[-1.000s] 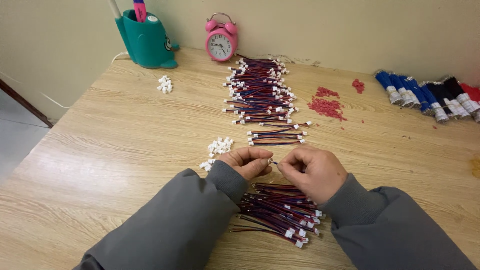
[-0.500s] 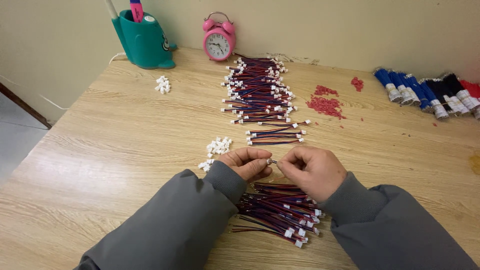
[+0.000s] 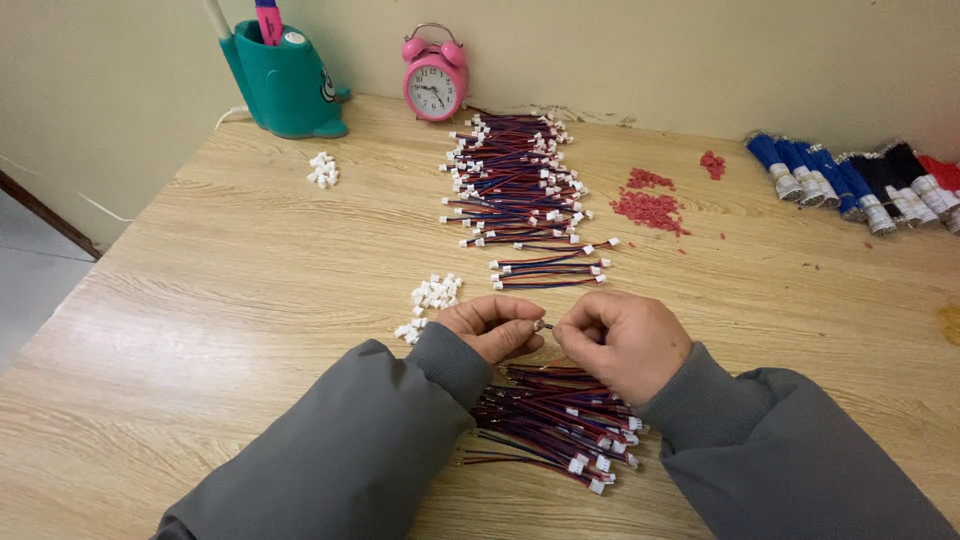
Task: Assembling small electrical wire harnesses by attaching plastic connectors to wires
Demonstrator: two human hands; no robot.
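left hand (image 3: 492, 326), right hand (image 3: 622, 342): both pinch one thin red-and-blue wire (image 3: 545, 325) | light, bendy; best held near its tip

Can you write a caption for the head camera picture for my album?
Two hands, left hand and right hand, pinch a small wire end together above a pile of wires.

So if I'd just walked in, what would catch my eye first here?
Probably the two hands meeting at the table's near middle, left hand and right hand pinching a tiny part between them, above a loose pile of red and blue wires. Behind them, a long row of finished wires runs toward a bright pink alarm clock by the wall.
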